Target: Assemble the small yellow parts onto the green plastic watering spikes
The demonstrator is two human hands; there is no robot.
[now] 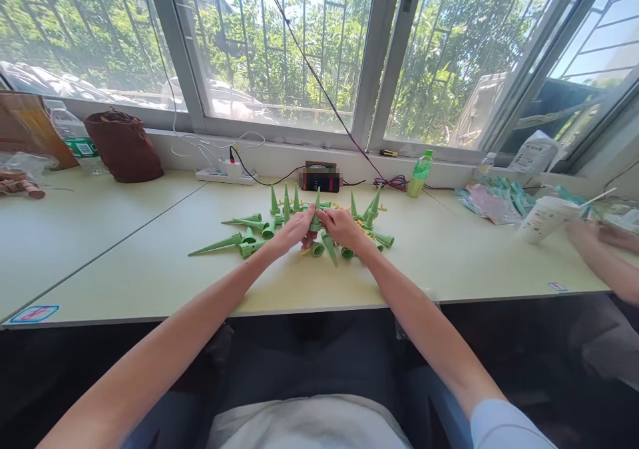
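Note:
Point upward, a green plastic spike (316,217) stands between my two hands over the pile. My left hand (296,229) is closed around its left side and base. The fingers of my right hand (343,228) pinch it from the right; my hands partly hide its lower part. Loose green spikes (219,244) lie to the left of my hands, some on their sides and some upright. More spikes (372,216) are on the right, mixed with small yellow parts (367,231). Just below my hands, another spike (329,248) lies tilted beside an open-ended cap (317,249).
Behind the pile, a phone (320,181) leans near the window wall, with a power strip (227,173) to its left. A green bottle (420,173) stands at the back right. Another person's hand (594,239) is by a white cup (548,219). A brown bag (124,146) sits at the left.

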